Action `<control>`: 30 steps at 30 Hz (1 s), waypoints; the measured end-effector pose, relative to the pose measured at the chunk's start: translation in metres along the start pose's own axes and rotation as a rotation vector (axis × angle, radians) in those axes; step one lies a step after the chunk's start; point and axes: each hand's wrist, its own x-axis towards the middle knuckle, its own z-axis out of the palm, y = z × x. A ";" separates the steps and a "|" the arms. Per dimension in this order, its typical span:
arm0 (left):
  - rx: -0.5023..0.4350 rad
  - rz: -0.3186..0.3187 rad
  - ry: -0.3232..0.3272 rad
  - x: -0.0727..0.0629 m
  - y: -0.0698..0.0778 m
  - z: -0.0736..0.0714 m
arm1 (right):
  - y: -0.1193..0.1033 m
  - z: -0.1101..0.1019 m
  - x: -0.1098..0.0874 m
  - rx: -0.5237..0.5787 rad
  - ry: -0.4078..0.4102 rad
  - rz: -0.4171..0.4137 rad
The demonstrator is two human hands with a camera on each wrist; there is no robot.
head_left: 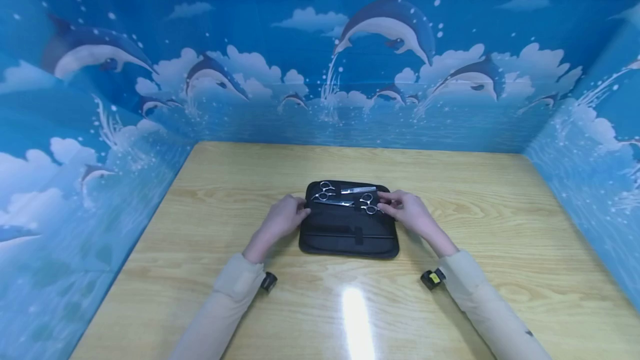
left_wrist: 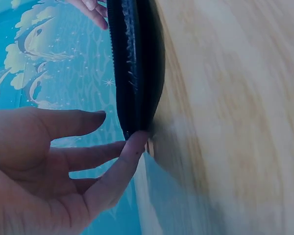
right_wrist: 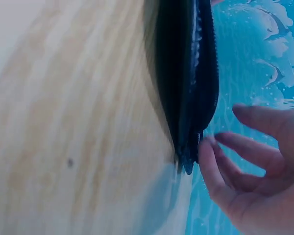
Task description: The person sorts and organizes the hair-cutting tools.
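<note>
A black zip case [head_left: 327,220] lies flat on the wooden table with two pairs of scissors on its upper face. One pair of scissors [head_left: 358,189] has its finger rings to the left; the other pair of scissors [head_left: 334,203] has its rings to the right. At the case's left edge, my left hand [head_left: 286,215] touches the side with its fingertips, the thumb held apart in the left wrist view. My right hand [head_left: 407,210] is at the right edge, beside the scissor rings. In the right wrist view its fingertips meet the case's edge [right_wrist: 183,98] and its thumb stands off it.
The wooden table [head_left: 500,226] extends around the case. Dolphin-printed blue walls [head_left: 310,121] enclose its back and sides. Black wrist devices [head_left: 269,281] are worn at both sleeves. A bright light reflection lies on the tabletop in front of the case.
</note>
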 end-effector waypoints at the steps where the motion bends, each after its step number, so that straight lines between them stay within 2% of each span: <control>1: -0.017 -0.005 0.013 0.001 -0.001 0.000 | 0.000 -0.001 -0.001 0.013 0.015 0.019; 4: -0.068 -0.008 0.067 0.005 -0.003 0.002 | 0.004 -0.004 -0.005 0.049 0.044 0.060; 8: -0.128 0.006 0.100 0.010 -0.006 0.004 | 0.007 -0.009 -0.010 0.100 0.005 0.096; 11: -0.187 0.046 0.087 0.012 -0.007 0.005 | 0.006 -0.011 -0.013 0.122 -0.057 0.117; 13: -0.239 0.071 0.074 0.013 -0.006 0.005 | 0.004 -0.011 -0.016 0.094 -0.087 0.114; 16: -0.287 0.072 0.056 0.014 -0.003 0.005 | 0.001 -0.008 -0.017 0.020 -0.113 0.101; 19: -0.269 0.052 0.046 0.015 -0.001 0.006 | -0.001 -0.004 -0.018 -0.046 -0.126 0.087; 23: -0.226 0.036 0.029 0.015 0.002 0.007 | -0.001 -0.002 -0.018 -0.035 -0.130 0.103; 26: -0.251 0.030 0.022 0.016 0.005 0.006 | 0.000 -0.001 -0.017 -0.001 -0.115 0.128; 30: -0.343 0.022 0.024 0.018 0.009 0.003 | 0.002 0.001 -0.017 0.067 -0.089 0.147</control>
